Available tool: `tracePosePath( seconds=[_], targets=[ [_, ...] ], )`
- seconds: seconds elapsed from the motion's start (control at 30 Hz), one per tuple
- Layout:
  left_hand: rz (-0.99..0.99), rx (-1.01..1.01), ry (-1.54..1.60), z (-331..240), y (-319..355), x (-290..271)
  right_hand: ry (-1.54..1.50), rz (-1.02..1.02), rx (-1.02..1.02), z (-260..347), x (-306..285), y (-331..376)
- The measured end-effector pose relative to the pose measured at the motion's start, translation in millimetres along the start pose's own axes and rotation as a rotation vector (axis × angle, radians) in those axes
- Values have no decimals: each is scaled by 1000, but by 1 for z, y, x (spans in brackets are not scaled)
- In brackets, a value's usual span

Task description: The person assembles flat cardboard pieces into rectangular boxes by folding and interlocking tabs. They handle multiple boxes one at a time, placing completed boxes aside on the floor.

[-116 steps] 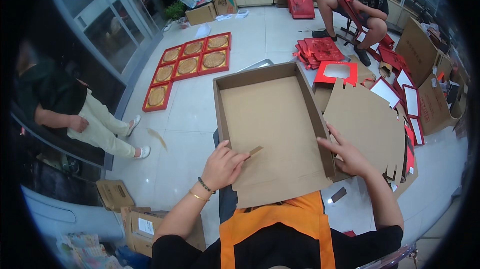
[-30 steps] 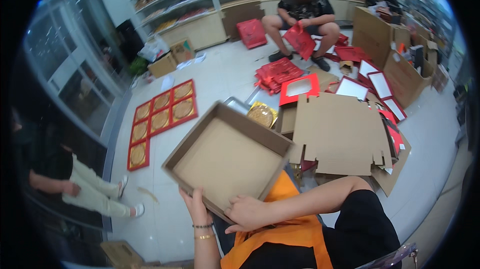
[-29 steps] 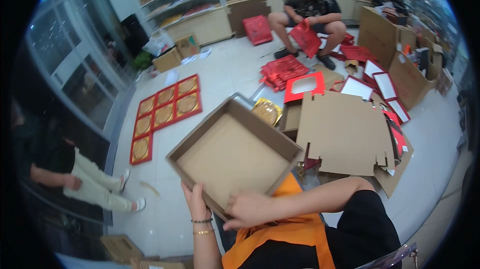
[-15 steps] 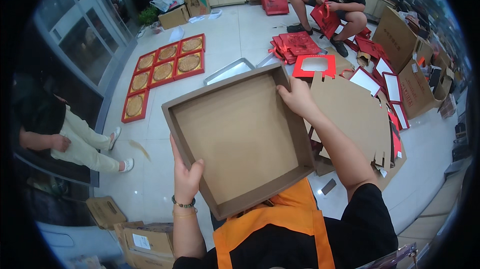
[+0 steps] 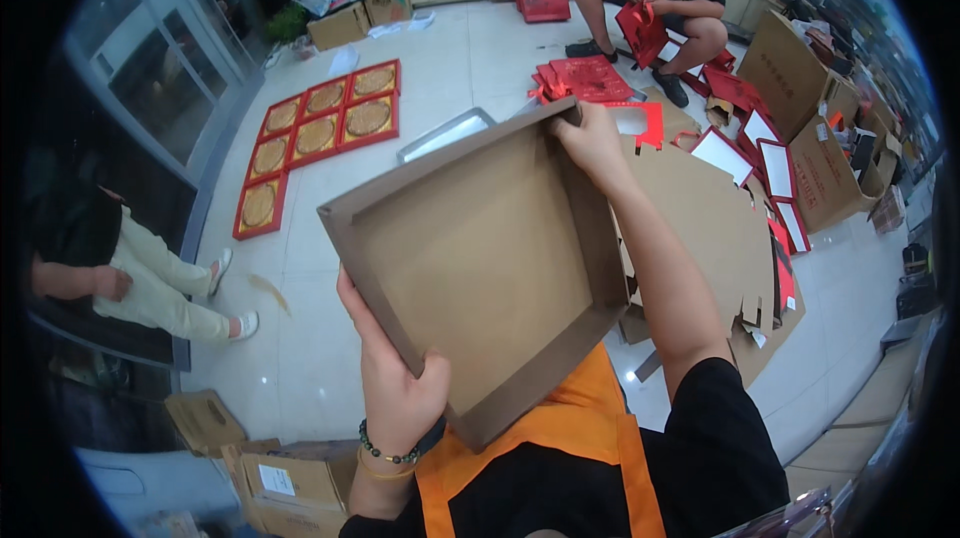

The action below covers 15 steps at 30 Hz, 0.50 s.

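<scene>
Between my hands I hold a shallow square brown cardboard tray (image 5: 480,248), its bare inside facing me and tilted in front of my orange apron (image 5: 540,418). My left hand (image 5: 405,378) grips the left wall, thumb over the rim and fingers behind it. At the upper right corner, my right hand (image 5: 590,143) is closed on the rim, its thumb inside the tray. The fingers behind the walls are partly hidden.
Red square boxes with round golden items (image 5: 316,135) stand on the floor at far left, beside a metal tray (image 5: 447,133). Flattened cardboard (image 5: 690,228) lies right. A seated person (image 5: 675,8) handles a red bag (image 5: 640,33); another person's legs (image 5: 160,268) are left.
The cardboard tray has tilted, its far edge lifting toward me. My left hand has slid along the left wall toward the near corner; my right hand has shifted to the upper corner.
</scene>
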<state>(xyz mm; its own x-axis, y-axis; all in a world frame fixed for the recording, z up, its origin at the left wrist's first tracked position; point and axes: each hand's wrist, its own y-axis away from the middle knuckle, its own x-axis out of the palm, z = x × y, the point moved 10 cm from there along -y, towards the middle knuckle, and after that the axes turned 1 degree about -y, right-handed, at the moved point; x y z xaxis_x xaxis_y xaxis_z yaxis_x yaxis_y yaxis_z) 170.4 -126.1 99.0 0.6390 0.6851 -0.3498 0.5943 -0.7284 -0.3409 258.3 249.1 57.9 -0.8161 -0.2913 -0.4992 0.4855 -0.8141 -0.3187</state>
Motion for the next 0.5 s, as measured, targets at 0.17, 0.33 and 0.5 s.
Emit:
tracePosePath(
  seconds=[0.17, 0.33, 0.5],
  targets=[
    [3, 12, -73, -5, 10, 4, -156, 29, 46, -10, 5, -6],
    [52, 45, -115, -26, 4, 12, -158, 29, 22, -12, -4, -25],
    [-102, -38, 2, 9, 2, 6, 81, 20, -47, -23, 20, -1]
  ],
)
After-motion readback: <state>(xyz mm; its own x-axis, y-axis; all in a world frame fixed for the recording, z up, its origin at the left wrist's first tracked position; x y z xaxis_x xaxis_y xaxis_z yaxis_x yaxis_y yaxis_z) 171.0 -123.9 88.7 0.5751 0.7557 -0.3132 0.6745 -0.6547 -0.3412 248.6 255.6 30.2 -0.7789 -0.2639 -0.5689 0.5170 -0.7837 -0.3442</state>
